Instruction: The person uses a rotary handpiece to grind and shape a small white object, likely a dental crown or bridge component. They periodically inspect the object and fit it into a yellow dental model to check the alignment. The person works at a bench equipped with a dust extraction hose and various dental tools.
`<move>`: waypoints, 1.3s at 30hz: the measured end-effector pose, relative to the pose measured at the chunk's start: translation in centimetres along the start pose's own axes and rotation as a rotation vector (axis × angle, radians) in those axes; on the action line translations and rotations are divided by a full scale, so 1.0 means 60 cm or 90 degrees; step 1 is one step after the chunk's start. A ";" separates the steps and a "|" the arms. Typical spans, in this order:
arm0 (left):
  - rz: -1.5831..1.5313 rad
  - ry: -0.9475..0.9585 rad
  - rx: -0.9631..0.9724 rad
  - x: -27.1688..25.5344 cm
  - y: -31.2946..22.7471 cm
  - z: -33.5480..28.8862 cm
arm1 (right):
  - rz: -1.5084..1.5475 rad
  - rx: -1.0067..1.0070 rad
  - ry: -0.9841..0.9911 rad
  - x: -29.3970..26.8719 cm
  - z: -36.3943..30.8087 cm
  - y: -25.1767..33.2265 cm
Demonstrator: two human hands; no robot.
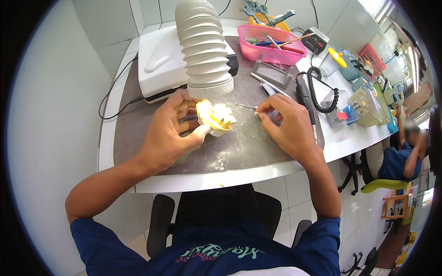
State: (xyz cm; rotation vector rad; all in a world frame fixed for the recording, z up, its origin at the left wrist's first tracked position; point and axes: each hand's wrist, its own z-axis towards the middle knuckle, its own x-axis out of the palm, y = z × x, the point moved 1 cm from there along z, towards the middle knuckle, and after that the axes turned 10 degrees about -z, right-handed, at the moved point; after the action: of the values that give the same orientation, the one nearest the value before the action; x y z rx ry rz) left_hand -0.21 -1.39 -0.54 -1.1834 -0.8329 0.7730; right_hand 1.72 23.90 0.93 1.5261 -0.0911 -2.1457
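My left hand grips a yellow and white dental cast, thumb at the near side and fingers behind it. Strong light washes out much of its upper surface. To the right, my right hand pinches a thin pointed metal instrument between thumb and forefinger. Its tip points left toward the cast, apart from it. The rest of the instrument is hidden by the hand. Just behind the cast hangs the mouth of a ribbed white suction hose. Pale dust lies on the dark grey mat beneath.
A white machine stands left of the hose. Behind my right hand are a brush, a grey metal stand and a pink tool tray. A handpiece with coiled cord and several containers line the right. A person sits farther right.
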 end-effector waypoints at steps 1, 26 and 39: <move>-0.007 0.003 -0.004 0.000 0.001 -0.001 | -0.008 -0.008 -0.004 0.000 0.002 -0.002; 0.045 0.006 0.035 0.005 0.000 -0.008 | 0.539 0.104 0.201 0.022 0.027 0.065; 0.057 0.000 0.027 0.004 0.001 -0.008 | 0.525 0.094 0.187 0.024 0.024 0.048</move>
State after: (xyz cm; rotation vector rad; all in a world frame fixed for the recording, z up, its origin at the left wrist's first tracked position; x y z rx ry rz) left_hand 0.30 -1.40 -0.62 -1.1886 -0.7640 0.8599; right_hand 1.07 20.46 1.18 1.5030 -0.6633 -1.2781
